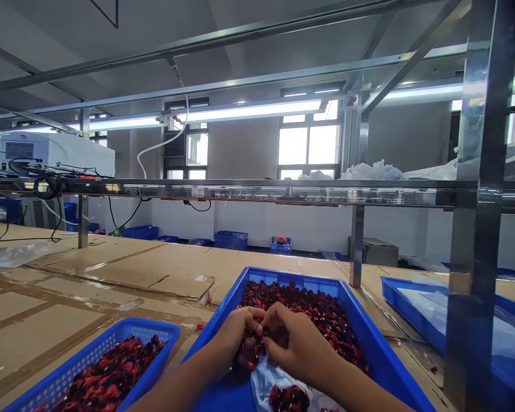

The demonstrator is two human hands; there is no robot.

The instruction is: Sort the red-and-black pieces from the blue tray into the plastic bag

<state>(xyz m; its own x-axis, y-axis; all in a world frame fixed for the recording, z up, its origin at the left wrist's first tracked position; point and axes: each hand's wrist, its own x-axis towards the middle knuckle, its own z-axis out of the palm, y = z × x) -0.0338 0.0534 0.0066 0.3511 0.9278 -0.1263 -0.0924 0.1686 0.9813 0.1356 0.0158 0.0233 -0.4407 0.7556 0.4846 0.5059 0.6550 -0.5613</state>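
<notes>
Both my hands meet over a large blue tray (381,349) holding a heap of small dark red and black pieces (326,320). My left hand (240,332) has its fingers curled, the tips pinched together near those of the other hand. Closed in the same way, my right hand (289,337) touches it at the fingertips. Whatever sits between the fingers is too small and hidden to name. Below the hands, a crumpled pale plastic bag (264,380) lies in the tray, with more red and black pieces (289,397) on it.
To the left stands a blue perforated basket (154,327) filled with brighter red and black pieces. Another blue tray (390,294) with white plastic lies at the right, behind a metal post (472,274). A metal shelf (257,191) crosses above the cardboard-covered table (154,269).
</notes>
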